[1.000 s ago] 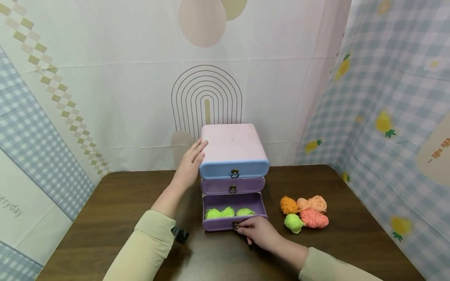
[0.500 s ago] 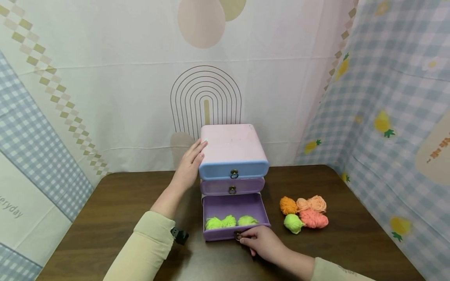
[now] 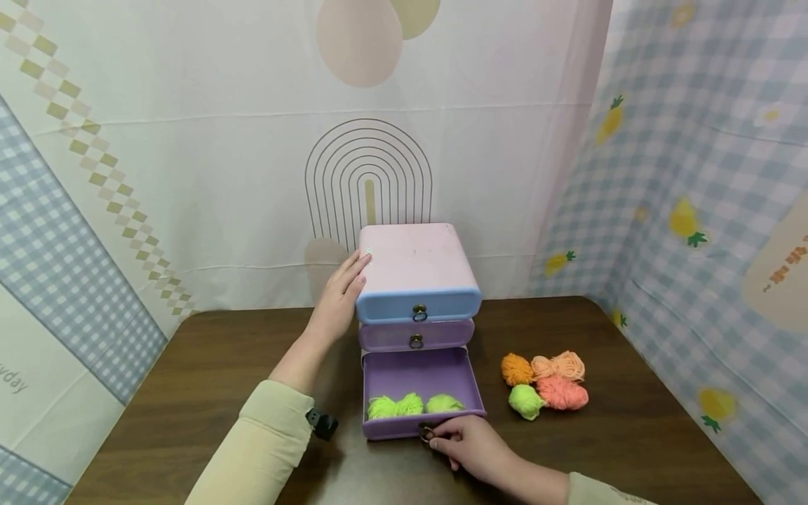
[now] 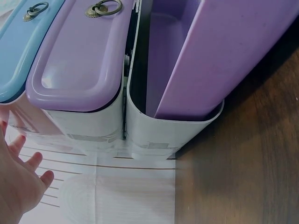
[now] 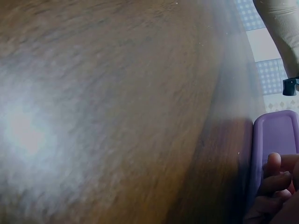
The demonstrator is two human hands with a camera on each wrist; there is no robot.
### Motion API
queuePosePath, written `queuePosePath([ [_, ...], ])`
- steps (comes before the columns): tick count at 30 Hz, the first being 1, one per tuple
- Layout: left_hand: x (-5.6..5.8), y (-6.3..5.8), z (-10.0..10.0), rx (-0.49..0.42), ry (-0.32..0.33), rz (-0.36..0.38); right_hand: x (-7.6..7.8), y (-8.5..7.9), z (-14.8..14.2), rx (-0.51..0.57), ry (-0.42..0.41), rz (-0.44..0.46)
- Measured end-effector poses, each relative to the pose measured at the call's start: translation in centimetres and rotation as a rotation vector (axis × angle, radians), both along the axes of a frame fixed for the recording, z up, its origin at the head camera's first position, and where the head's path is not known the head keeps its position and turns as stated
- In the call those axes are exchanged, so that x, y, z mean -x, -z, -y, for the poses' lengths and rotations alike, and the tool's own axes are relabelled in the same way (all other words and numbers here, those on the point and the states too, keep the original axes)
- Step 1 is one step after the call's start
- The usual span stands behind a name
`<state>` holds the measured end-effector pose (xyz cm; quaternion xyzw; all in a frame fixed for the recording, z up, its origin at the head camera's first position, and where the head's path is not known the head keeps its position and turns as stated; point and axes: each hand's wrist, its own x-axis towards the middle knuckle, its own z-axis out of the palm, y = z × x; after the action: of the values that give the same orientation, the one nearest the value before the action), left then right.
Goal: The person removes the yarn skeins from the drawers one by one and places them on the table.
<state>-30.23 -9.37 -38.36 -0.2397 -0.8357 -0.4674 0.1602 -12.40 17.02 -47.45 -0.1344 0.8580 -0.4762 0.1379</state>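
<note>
A small drawer cabinet [image 3: 413, 259] with a pink top stands on the table. Its bottom purple drawer [image 3: 416, 372] is pulled well out, and bright green yarn balls [image 3: 396, 406] lie at its front. My right hand [image 3: 476, 449] pinches the ring handle [image 3: 426, 433] on that drawer's front; in the right wrist view its curled fingers [image 5: 275, 179] overlap the purple front. My left hand [image 3: 336, 298] rests with extended fingers against the cabinet's upper left side. Above the pulled drawer, the blue drawer [image 3: 385, 306] and the middle purple drawer [image 3: 385, 336] are closed.
Right of the cabinet, several yarn bundles lie grouped on the table: orange [image 3: 517, 369], peach [image 3: 560, 365], coral [image 3: 562, 393] and green [image 3: 527, 402]. A patterned cloth [image 3: 252, 175] hangs behind the brown table [image 3: 221, 365], with a checked cloth [image 3: 663, 210] on the right.
The bottom drawer has slid farther out toward me, its yarn balls along with it, as the right hand drew the ring handle. The left hand has stayed against the cabinet.
</note>
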Motion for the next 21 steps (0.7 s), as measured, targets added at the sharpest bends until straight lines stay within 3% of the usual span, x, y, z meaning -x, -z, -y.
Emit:
queuePosePath([
  [14, 0.0, 0.0, 0.0, 0.002, 0.0, 0.004, -0.7, -1.0, -1.9, -0.054, 0.003, 0.01],
  [21, 0.0, 0.0, 0.0, -0.002, 0.001, 0.005, -0.6, -2.3, -2.0, -0.07, -0.016, -0.016],
])
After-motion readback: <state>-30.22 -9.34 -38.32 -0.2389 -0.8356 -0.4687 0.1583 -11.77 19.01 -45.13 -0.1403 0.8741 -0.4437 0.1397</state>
